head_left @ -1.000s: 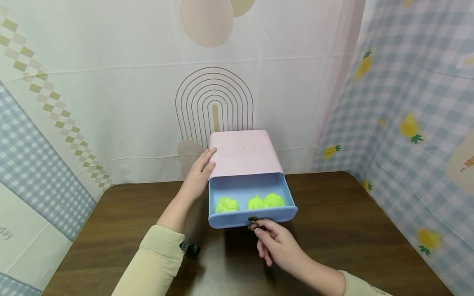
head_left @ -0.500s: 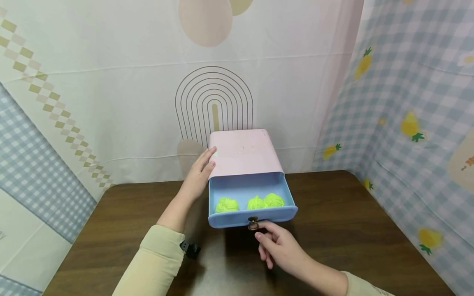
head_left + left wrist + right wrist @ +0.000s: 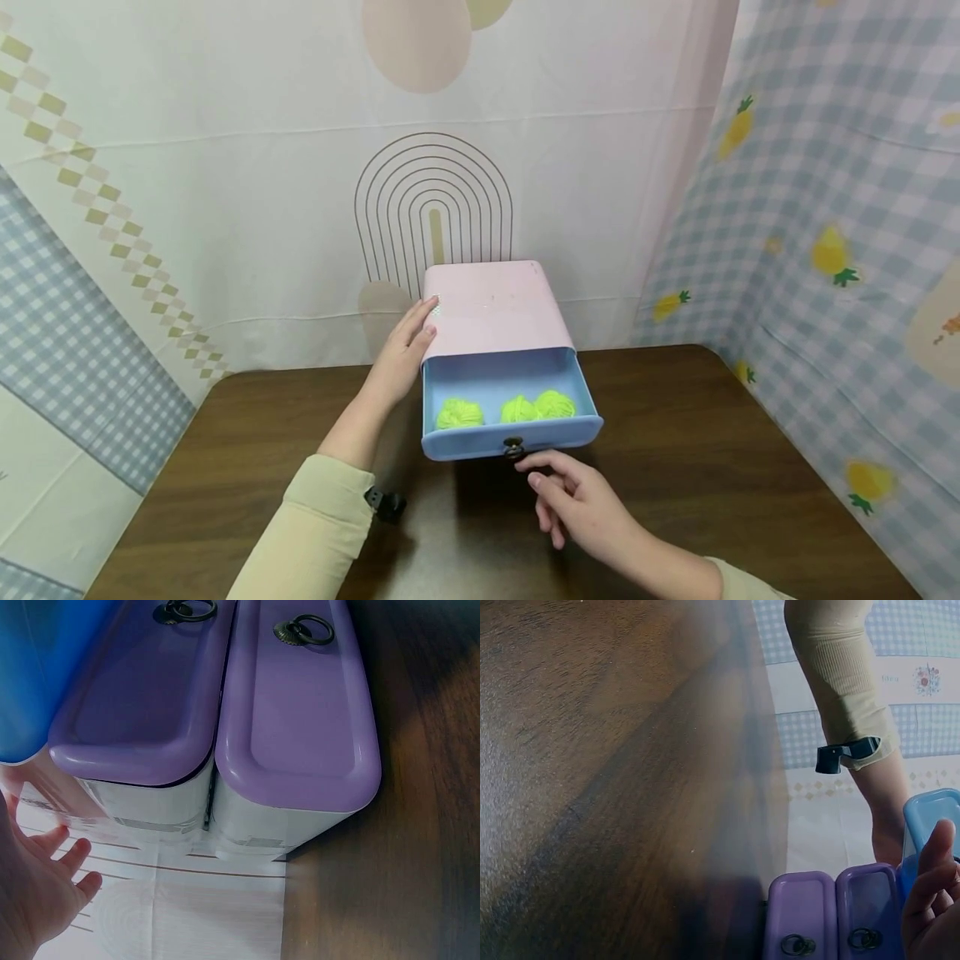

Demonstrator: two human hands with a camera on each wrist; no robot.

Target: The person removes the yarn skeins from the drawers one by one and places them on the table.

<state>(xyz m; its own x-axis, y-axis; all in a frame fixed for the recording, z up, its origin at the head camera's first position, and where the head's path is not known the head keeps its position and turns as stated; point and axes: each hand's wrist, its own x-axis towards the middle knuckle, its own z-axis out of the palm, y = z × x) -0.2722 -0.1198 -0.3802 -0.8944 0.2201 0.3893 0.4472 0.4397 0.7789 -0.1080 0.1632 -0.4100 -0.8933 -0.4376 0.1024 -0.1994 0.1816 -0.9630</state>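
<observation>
A drawer cabinet with a pink casing [image 3: 495, 308] stands on the table, its top blue drawer [image 3: 513, 435] pulled well out. Inside lie a ball of neon yellow-green yarn [image 3: 460, 413] at the left and two more, a middle ball [image 3: 519, 409] and a right ball [image 3: 556, 404], side by side. My left hand [image 3: 397, 358] rests against the casing's left side, fingers extended over its top edge. At the drawer front, a dark metal ring pull [image 3: 513, 450] hangs beside my right hand [image 3: 573, 500], whose forefinger points toward it; nothing is held there.
Two closed purple drawers, the upper one [image 3: 142, 682] and the lower one [image 3: 300, 712], sit below the blue drawer, each with a ring pull. Dark wooden tabletop [image 3: 712, 483] surrounds the cabinet. A printed cloth backdrop [image 3: 262, 208] hangs close behind it.
The right fingers have let go of the ring pull, and that hand has moved slightly right and toward the body. The left hand and the drawer stay where they were.
</observation>
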